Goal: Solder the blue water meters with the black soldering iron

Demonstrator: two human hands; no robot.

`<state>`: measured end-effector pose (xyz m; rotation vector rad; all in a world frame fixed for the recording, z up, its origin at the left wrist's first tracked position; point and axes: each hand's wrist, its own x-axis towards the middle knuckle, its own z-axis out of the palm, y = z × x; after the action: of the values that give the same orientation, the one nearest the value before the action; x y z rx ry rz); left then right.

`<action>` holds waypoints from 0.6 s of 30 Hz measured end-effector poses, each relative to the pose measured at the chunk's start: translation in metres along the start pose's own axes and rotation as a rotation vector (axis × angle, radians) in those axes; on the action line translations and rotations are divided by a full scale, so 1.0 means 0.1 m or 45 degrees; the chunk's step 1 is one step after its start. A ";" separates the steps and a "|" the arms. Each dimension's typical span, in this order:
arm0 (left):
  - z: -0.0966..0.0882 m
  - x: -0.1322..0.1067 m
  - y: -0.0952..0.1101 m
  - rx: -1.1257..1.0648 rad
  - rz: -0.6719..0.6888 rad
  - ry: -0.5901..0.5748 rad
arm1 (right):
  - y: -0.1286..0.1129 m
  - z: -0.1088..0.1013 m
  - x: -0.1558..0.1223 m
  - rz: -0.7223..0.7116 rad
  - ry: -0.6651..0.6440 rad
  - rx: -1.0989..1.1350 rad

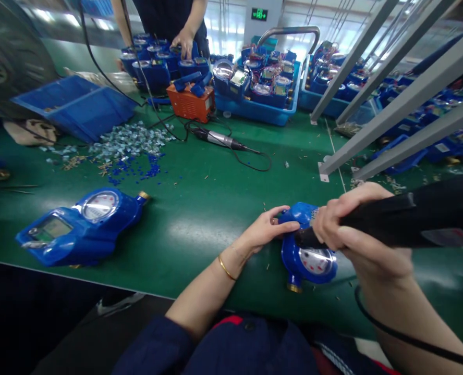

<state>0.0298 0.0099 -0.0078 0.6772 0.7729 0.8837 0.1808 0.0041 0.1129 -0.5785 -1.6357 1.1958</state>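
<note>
A blue water meter (290, 258) with a round dial and brass-ended pipe stub lies on the green bench close in front of me. My left hand (265, 229) grips its upper left side, thumb and fingers around the housing. My right hand (356, 229) is wrapped around a black electric screwdriver (407, 216), held almost level, with its cord hanging below. The screwdriver's nose points at the middle of the meter; its tip and part of the meter are hidden behind my right hand. Another blue meter (94, 229) with a dial and a display lies to the left.
Small clear plastic pieces (128, 140) and tiny blue parts (153, 164) are heaped beside a blue bin (78, 107). A silver-black screwdriver (219, 139) lies by an orange box (192, 102). Grey metal struts (391, 104) rise at right. Opposite, a co-worker's hand (184, 42) touches meters.
</note>
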 end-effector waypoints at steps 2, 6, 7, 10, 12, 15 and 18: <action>0.01 0.01 -0.01 0.004 -0.008 0.002 | -0.01 -0.04 0.05 -0.059 -0.197 0.147; 0.03 0.02 -0.04 0.036 0.015 0.067 | 0.01 0.07 0.03 -0.109 0.033 0.118; 0.03 0.02 -0.05 0.055 0.026 0.090 | 0.02 0.13 0.01 -0.104 0.186 0.044; 0.04 0.03 -0.08 0.096 0.047 0.124 | 0.03 0.25 -0.06 -0.087 0.519 -0.154; 0.03 0.03 -0.09 0.093 0.054 0.122 | 0.03 0.28 -0.07 -0.080 0.523 -0.175; 0.02 0.03 -0.09 0.071 0.052 0.115 | 0.02 0.27 -0.04 -0.055 0.432 -0.139; 0.02 0.03 -0.08 0.063 0.038 0.104 | 0.00 0.26 -0.01 -0.024 0.429 -0.119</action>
<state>0.0354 0.0080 -0.0140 0.7013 0.8615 0.9266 0.1578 -0.0073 0.1117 -0.7775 -1.4102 0.9520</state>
